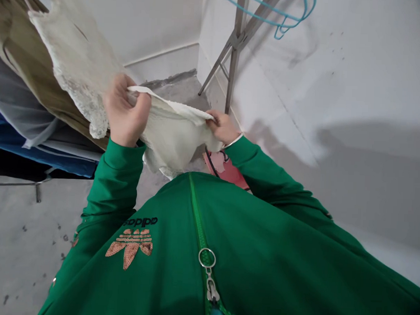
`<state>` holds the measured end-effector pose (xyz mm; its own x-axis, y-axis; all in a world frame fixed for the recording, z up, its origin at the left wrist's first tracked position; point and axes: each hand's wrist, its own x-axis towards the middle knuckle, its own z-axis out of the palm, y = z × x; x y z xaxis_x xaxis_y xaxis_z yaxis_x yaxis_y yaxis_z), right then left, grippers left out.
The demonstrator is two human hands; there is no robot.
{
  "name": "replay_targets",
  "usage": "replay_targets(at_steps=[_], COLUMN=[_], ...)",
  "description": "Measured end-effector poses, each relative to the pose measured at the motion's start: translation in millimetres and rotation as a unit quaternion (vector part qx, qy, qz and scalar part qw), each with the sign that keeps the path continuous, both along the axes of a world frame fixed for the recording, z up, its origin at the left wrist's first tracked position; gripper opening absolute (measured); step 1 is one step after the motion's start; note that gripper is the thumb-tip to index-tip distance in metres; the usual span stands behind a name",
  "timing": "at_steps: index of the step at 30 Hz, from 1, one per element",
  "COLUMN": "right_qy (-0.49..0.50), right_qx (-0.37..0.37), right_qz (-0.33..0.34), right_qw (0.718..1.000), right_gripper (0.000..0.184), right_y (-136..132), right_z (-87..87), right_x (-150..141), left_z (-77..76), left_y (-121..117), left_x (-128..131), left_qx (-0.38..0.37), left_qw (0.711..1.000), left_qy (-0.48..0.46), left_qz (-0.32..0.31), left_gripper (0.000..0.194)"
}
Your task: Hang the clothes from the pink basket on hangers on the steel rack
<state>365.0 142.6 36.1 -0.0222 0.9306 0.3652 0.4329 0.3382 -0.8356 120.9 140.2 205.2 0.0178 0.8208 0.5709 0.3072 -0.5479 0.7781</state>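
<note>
Black "adidas" lettering (140, 222) across the chest of a green zip jacket (262, 243), upside down in the head view. Directly under it in the picture, an orange sequinned trefoil logo (130, 248)

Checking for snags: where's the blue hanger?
In the head view, the blue hanger is top right, beside the top of the metal rack, well above the right hand.

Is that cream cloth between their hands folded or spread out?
Neither: the cream cloth is loosely bunched, pinched at its edge by the left hand and right hand, and it sags between them.
</note>
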Motion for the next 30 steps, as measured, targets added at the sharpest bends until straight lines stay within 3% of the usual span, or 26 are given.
replay_targets(at_steps=[5,8,10,12,14,17,19,21,26,30], right_qy=[0.080,0.184,0.225,0.191,0.095,-0.020,-0.022,0.020,0.136,0.129], right_qx=[-0.031,-0.089,-0.114,-0.130,-0.127,-0.078,-0.047,-0.038,-0.077,-0.056], right_qz=[0.028,0.061,0.119,0.207,0.251,0.172,0.107,0.080,0.084,0.046], right_qw=[0.996,0.977,0.960,0.951,0.955,0.982,0.993,0.996,0.984,0.989], right_gripper=[0.031,0.043,0.054,0.069,0.082,0.066,0.045,0.036,0.049,0.053], right_y=[-5.4,-14.1,-21.1,-27.8,-32.7,-36.4,-37.6,-38.8,-39.8,-35.9], right_z=[38.1,56.7,68.3,78.0,83.9,84.7,81.7,78.1,71.5,75.2], right_x=[36.3,46.0,49.1,49.7,48.2,44.9,44.7,46.6,54.1,57.0], left_z=[-6.5,-9.0,-9.6,-9.1,-7.9,-6.1,-5.7,-6.2,-11.4,-19.0], left_y=[13.8,20.2,22.9,24.3,24.6,23.6,22.6,21.4,20.0,19.1], left_x=[-24.1,-30.1,-30.0,-28.0,-25.7,-24.0,-24.0,-24.3,-29.1,-42.0], left_qx=[-0.003,0.007,0.009,0.011,0.013,0.017,0.019,0.014,-0.020,-0.040], left_qw=[0.999,0.998,0.997,0.997,0.997,0.997,0.996,0.997,1.000,0.999], left_qy=[-0.037,-0.065,-0.076,-0.075,-0.070,-0.073,-0.075,-0.070,-0.022,0.030], left_qz=[-0.020,-0.022,-0.017,-0.010,-0.009,-0.024,-0.033,-0.035,0.000,-0.001], left_gripper=[0.032,0.032,0.034,0.034,0.033,0.029,0.027,0.026,0.027,0.025])
